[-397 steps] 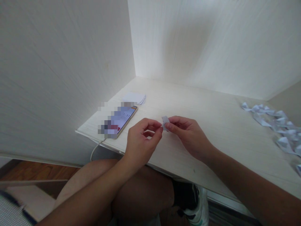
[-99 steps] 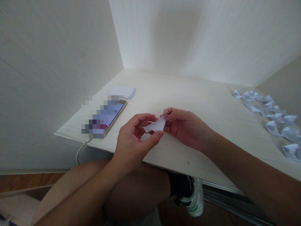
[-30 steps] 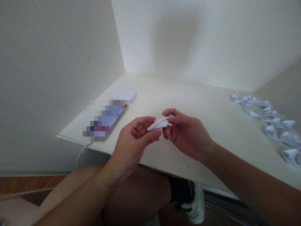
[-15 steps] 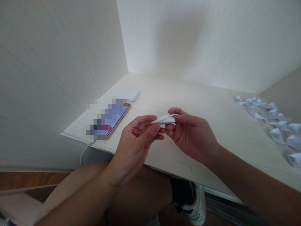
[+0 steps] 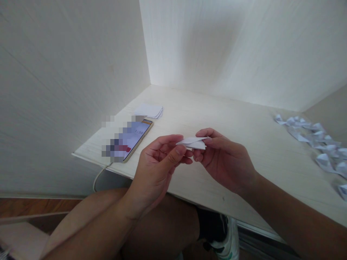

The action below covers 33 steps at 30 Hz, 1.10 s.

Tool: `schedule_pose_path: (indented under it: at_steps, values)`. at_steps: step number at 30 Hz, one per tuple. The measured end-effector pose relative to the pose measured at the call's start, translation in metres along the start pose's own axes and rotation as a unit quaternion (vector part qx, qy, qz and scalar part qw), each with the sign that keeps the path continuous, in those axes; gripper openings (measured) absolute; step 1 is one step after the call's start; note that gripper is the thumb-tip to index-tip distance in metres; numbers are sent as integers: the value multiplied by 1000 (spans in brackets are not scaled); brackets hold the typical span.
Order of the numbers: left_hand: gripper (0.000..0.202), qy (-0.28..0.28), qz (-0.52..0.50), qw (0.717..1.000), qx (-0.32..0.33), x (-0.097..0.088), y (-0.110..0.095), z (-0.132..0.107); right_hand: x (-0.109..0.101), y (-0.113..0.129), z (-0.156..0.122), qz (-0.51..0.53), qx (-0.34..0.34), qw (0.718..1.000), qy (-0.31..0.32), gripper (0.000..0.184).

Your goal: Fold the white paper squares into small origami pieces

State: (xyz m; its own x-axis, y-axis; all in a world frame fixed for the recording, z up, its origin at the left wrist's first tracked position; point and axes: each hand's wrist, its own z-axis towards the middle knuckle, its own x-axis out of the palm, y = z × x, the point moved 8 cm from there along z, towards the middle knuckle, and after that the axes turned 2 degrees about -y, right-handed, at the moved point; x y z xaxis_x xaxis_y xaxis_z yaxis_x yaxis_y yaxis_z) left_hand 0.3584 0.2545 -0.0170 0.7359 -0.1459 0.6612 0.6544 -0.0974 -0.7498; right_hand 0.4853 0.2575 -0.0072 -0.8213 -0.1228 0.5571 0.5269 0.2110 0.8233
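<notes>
A small folded piece of white paper (image 5: 193, 142) is held above the desk between both hands. My left hand (image 5: 159, 159) pinches its left end, thumb on the near face and fingers behind. At the other end, my right hand (image 5: 226, 157) grips a thin pointed flap between thumb and forefinger, its other fingers curled underneath. The paper has overlapping layers, with a slanted fold across its front. Part of it is hidden by the fingertips.
A phone (image 5: 135, 139), partly pixelated, lies on the desk (image 5: 217, 108) at left, with a cable (image 5: 99, 176) running over the edge. Behind it sits a stack of white paper sheets (image 5: 150, 110). Several folded white paper pieces (image 5: 322, 159) spread along the right side. Walls rise left and behind.
The hands and paper have shifted slightly right and down in view, as has the desk scene. The folded paper is tilted a little differently and shows more of its front layers.
</notes>
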Motion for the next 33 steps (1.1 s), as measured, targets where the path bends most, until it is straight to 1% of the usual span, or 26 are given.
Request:
schedule_pose_path:
  at_steps: [5,13,21,28,33]
  values:
    - [20,2,1,1000,11,1,-2,0,0,1,0,-15,-10,1000,-3,9]
    - [11,3,-24,1000,-12,2,0,0,0,4,-1,-32,-38,999,-12,7]
    - [17,1,-12,1000,-11,2,-1,-1,-1,5,-2,-49,-47,998,-11,7]
    - [8,7,-24,999,-24,3,-1,-1,-3,8,-1,-60,-73,995,-16,7]
    - [6,15,-25,999,-24,2,-2,-2,-4,9,-2,-82,-87,993,-20,7]
